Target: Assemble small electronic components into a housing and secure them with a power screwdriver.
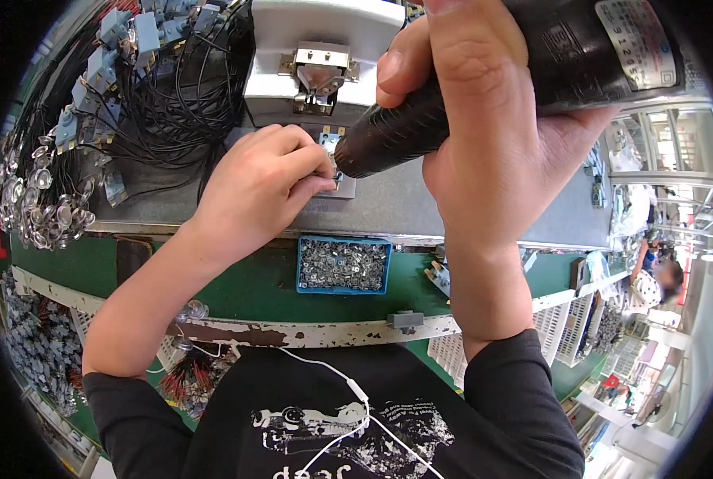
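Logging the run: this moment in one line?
left hand: at blue-grey part | right hand: gripping black tool | blue tray: small metal pieces

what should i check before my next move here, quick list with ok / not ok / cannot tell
1. Right hand around the power tool: ok, fingers wrapped over its black body.
2. Left hand at the small part: ok, bent fingers right beside it, though any grip is hidden.
3. Tool nose over the small part: ok in this view, it overlaps the part.
4. Tool bit seated: cannot tell, the point of contact is hidden.
5. Tray upright and stocked: ok, full of little metal pieces.
6. Cables clear of the left hand: cannot tell, they lie close behind it.
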A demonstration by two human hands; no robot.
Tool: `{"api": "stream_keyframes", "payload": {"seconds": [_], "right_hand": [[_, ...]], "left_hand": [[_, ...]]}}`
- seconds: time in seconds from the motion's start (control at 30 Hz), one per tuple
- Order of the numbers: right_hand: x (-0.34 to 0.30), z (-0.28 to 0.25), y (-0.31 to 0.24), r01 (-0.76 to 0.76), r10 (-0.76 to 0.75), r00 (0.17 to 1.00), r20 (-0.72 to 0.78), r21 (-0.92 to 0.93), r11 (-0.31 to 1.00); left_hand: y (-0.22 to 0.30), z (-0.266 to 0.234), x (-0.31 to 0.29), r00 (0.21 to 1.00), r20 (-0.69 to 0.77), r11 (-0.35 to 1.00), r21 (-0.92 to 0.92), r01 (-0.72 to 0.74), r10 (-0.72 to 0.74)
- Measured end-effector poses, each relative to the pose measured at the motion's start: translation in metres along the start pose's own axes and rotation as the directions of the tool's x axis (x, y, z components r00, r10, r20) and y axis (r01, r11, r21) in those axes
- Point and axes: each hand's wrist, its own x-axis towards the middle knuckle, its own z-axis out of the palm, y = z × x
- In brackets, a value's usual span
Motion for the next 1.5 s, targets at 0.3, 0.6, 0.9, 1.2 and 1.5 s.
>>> {"api": "stream_keyframes", "payload": {"seconds": [0.3,0.6,0.9,1.2,1.5], "right_hand": [[-0.002,0.002,-0.004,-0.172,0.172,0.985,-0.002,0.021,0.985],[-0.006,0.002,-0.013,-0.344,0.344,0.939,-0.002,0.042,0.938],[-0.012,-0.001,-0.02,-0.507,0.508,0.861,-0.001,0.059,0.86],[-0.014,0.004,-0.008,-0.3,0.3,0.954,-0.007,0.007,0.954],[-0.015,0.02,-0.019,-0.408,0.405,0.911,-0.07,-0.021,0.913]], "left_hand": [[0.001,0.001,0.002,0.999,0.008,0.999,0.001,0.043,-0.043],[0.001,0.0,0.002,0.998,0.028,0.999,-0.006,0.05,-0.05],[0.002,0.001,0.002,0.998,0.032,0.999,0.025,0.048,-0.049],[-0.001,-0.011,0.008,0.963,0.217,0.985,0.108,0.137,-0.158],[-0.01,-0.005,0.003,0.98,0.174,0.995,0.036,0.088,-0.093]]}}
